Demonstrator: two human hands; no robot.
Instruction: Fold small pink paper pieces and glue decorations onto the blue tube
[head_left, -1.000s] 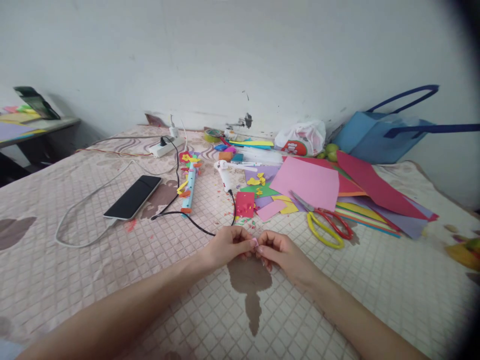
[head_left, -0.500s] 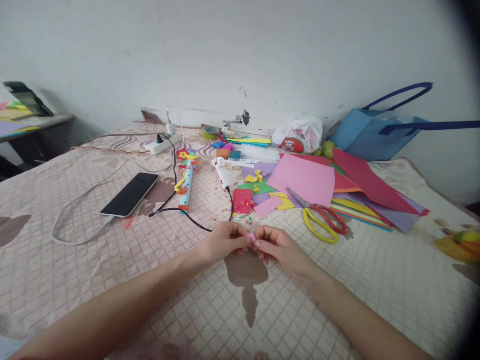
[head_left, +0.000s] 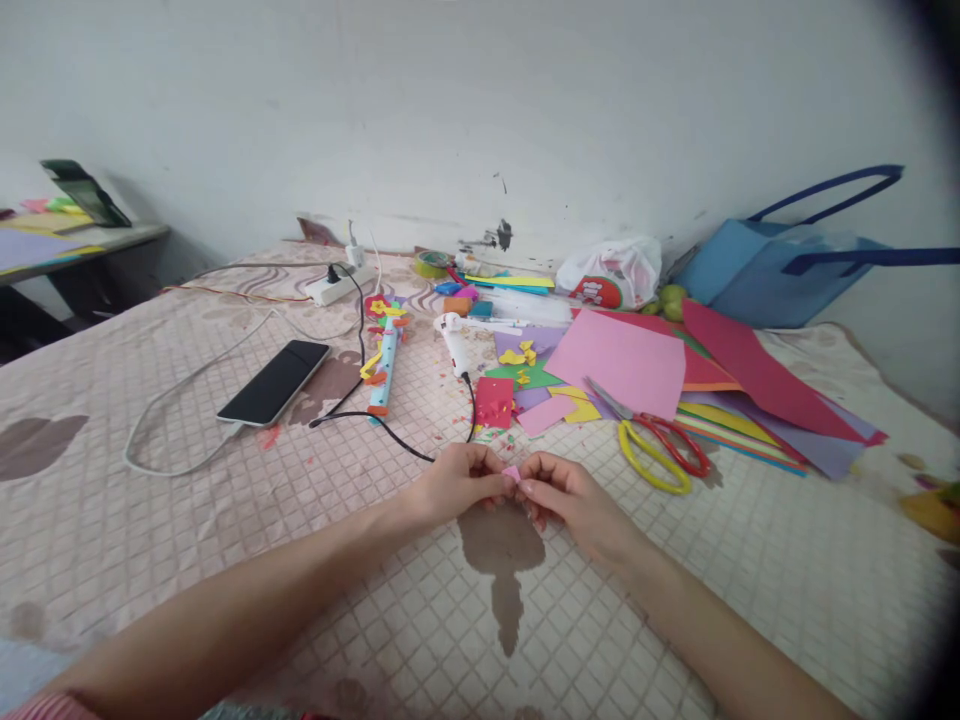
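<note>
A small pink paper piece [head_left: 511, 473] is pinched between my two hands, low over the patterned tablecloth [head_left: 420, 620]. My left hand [head_left: 469, 482] grips it from the left with thumb and fingers. From the right, my right hand [head_left: 559, 487] holds its other side, the fingertips of both hands nearly touching. Just beyond them lie a red square [head_left: 495, 402] with small scraps on it and a pink strip [head_left: 546, 414]. The white glue gun [head_left: 454, 345] rests farther back, its black cord running down toward my left hand.
Scissors [head_left: 651, 455] with yellow and red handles lie right of my hands, beside stacked coloured sheets [head_left: 622, 360]. A phone [head_left: 275, 382], a decorated blue strip [head_left: 385, 370] and a power strip [head_left: 339, 287] are on the left. A blue bag [head_left: 780, 270] stands back right.
The whole view has shifted slightly, so the table items appear farther right. The pink piece looks slightly turned between my fingers, and both hands keep their grip.
</note>
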